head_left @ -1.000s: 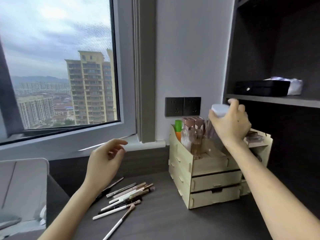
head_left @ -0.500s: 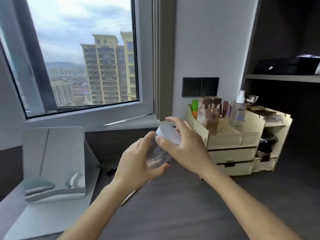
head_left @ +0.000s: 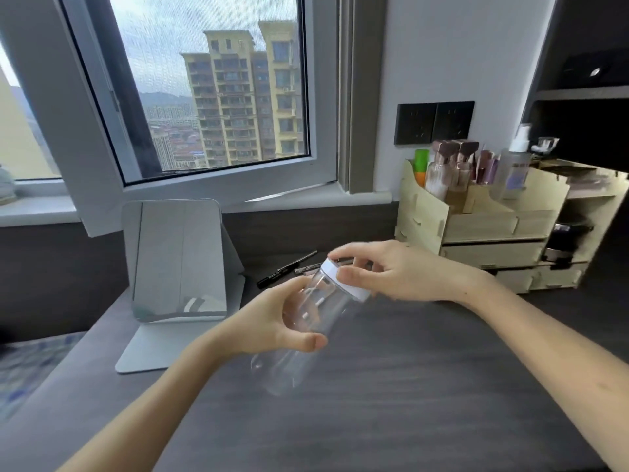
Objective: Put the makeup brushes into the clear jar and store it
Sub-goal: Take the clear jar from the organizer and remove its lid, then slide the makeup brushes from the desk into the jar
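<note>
Clear jar [head_left: 299, 335] between both hands.

Clear jar [head_left: 299, 321] with white lid [head_left: 345, 279]; dark grey wood-grain desk [head_left: 408, 386]; pale cream organiser [head_left: 476, 226]; seemingly black pen [head_left: 286, 269].

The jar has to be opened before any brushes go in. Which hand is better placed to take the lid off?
Right. The right hand already grips the white round lid, while the left hand wraps the clear plastic jar, steadying it.
</note>
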Demonstrator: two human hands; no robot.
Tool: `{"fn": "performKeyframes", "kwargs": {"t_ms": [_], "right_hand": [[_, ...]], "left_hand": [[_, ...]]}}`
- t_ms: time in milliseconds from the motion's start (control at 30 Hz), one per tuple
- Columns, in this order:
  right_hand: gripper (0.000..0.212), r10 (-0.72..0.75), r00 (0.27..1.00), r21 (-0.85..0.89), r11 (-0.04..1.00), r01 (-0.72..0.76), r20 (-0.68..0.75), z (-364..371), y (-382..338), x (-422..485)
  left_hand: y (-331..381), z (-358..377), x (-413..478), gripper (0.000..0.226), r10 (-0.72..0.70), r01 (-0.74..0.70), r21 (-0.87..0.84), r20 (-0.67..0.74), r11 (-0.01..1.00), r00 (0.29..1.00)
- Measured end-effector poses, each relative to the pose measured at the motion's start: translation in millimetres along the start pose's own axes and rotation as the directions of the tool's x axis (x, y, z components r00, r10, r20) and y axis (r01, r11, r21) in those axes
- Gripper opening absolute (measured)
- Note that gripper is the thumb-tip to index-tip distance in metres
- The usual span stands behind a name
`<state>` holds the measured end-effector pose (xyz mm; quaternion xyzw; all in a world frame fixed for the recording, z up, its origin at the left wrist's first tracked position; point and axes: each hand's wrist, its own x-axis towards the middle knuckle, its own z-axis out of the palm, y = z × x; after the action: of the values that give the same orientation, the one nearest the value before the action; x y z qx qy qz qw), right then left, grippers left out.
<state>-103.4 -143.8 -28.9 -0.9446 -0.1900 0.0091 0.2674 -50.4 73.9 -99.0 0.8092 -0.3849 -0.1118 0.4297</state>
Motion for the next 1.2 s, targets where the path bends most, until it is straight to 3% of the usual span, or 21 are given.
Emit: {"fn": "performKeyframes", "kwargs": {"t_ms": [33, 167, 300, 367, 467, 533, 667, 767, 833, 900, 967, 1067, 1200], "right_hand": [[0.048, -0.021, 0.999, 0.037, 0.999, 0.020, 0.040, 1, 0, -1], [0.067, -0.053, 0.991, 0.219, 0.975, 0.025, 0.123, -1, 5, -5], [0.047, -0.058, 0.994, 0.130, 0.990, 0.046, 0.090, 6, 0, -1], [0.046, -0.091, 0.995, 0.249, 0.964, 0.098, -0.043, -3, 7, -5], [0.055, 0.103, 0.948, 0.541, 0.837, 0.081, -0.301, -1, 37, -10], [0.050, 0.236, 0.905, 0.540, 0.842, -0.009, -0.353, 27, 68, -7], [0.039, 0.440, 0.767, 0.466, 0.860, -0.210, -0.467, 94, 129, -5], [0.039, 0.465, 0.718, 0.357, 0.880, -0.312, -0.518, 112, 150, -8], [0.038, 0.484, 0.747, 0.226, 0.875, -0.428, -0.457, 113, 150, -8], [0.040, 0.383, 0.761, -0.020, 0.887, -0.461, -0.523, 112, 143, 0], [0.035, 0.144, 0.776, -0.251, 0.897, -0.364, -0.614, 113, 131, 19], [0.029, -0.087, 0.844, -0.479, 0.852, -0.213, -0.529, 122, 113, 61], [0.031, -0.035, 0.936, -0.621, 0.757, -0.204, -0.350, 129, 98, 110]], "left_hand": [[-1, 0, -2, 0.068, -0.003, 0.003, 0.008, -0.005, 1.000, 1.000], [-2, -2, -7, 0.068, 0.010, -0.010, 0.010, -0.004, 1.000, 1.000], [-3, -2, -5, 0.063, 0.013, -0.014, 0.022, 0.046, 1.000, 0.999], [-8, -4, -10, 0.062, 0.012, -0.004, -0.103, 0.074, 0.995, 0.997], [-27, -8, -16, 0.064, -0.017, -0.017, -0.278, -0.119, 0.960, 0.993], [-42, -7, -17, 0.064, -0.079, -0.055, -0.364, -0.344, 0.930, 0.936], [-66, 7, -12, 0.067, -0.122, -0.078, -0.249, -0.694, 0.965, 0.710], [-79, 18, -8, 0.073, -0.065, -0.073, -0.134, -0.806, 0.988, 0.588], [-84, 20, -5, 0.078, -0.002, -0.059, -0.042, -0.832, 0.997, 0.555], [-86, 20, -3, 0.083, 0.051, -0.033, 0.040, -0.841, 0.999, 0.538], [-86, 19, -2, 0.085, 0.085, 0.004, 0.101, -0.862, 0.995, 0.499], [-85, 17, -3, 0.086, 0.099, 0.050, 0.136, -0.887, 0.989, 0.451], [-90, 9, -9, 0.072, 0.220, 0.099, 0.293, -0.866, 0.951, 0.449]]}}
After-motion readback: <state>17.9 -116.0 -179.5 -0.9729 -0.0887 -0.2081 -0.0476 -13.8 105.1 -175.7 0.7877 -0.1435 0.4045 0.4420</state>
